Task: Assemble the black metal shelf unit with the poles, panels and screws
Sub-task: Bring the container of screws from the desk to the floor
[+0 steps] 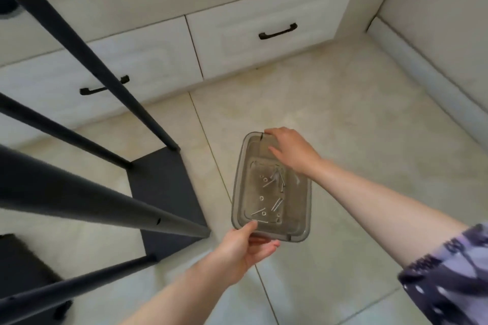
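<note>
Between two bare hands, a clear plastic tray (239, 179) of loose screws (274, 179) and washers hangs above the tiled floor (343, 113); the left hand (244, 247) pinches its near edge, thumb on top, fingers beneath; the right hand (289, 149) curls over the far rim, grasping it; left of both, the black shelf frame (100, 208) stands partly built, four poles (87, 58) rising from a base panel (163, 192); white drawers (264, 42) lie beyond; fetching fasteners appears to be the step in hand; next, seemingly, setting the tray down and picking one screw for an open pole hole.
</note>
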### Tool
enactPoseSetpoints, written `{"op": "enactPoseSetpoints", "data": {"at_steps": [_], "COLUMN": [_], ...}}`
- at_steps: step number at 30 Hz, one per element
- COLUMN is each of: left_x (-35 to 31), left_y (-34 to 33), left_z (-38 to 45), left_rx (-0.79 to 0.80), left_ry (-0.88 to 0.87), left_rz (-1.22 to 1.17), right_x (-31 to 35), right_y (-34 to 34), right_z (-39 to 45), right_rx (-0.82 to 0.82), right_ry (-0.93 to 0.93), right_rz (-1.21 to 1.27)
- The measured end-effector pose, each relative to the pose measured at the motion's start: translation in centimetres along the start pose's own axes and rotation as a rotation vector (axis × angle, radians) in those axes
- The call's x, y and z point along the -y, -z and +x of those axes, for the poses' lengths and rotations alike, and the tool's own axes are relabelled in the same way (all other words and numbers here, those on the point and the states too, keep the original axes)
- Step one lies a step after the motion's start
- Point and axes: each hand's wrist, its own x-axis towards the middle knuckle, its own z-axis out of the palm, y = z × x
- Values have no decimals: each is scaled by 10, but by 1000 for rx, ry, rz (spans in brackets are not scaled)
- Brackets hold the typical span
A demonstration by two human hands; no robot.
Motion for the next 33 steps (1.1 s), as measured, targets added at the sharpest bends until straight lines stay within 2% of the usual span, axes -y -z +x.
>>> {"op": "enactPoseSetpoints", "data": {"at_steps": [7, 17, 22, 29, 33], "left_x": [-4, -4, -6, 0, -1], "left_y": [9, 14, 13, 17, 31], "left_z": [43, 53, 51, 18, -4], "left_rx": [102, 115, 114, 153, 131], "left_ry": [-50, -83, -85, -113, -193], "left_rz": [-19, 4, 9, 244, 384], "right_x": [-13, -8, -5, 16, 37], "right_y": [-27, -25, -19, -13, -5], "right_z": [33, 21, 17, -1, -12], "right_rx": [-31, -36, -71, -23, -10], "right_ry": [20, 28, 8, 10, 72], "right_rz": [-64, -173, -153, -170, -157]}}
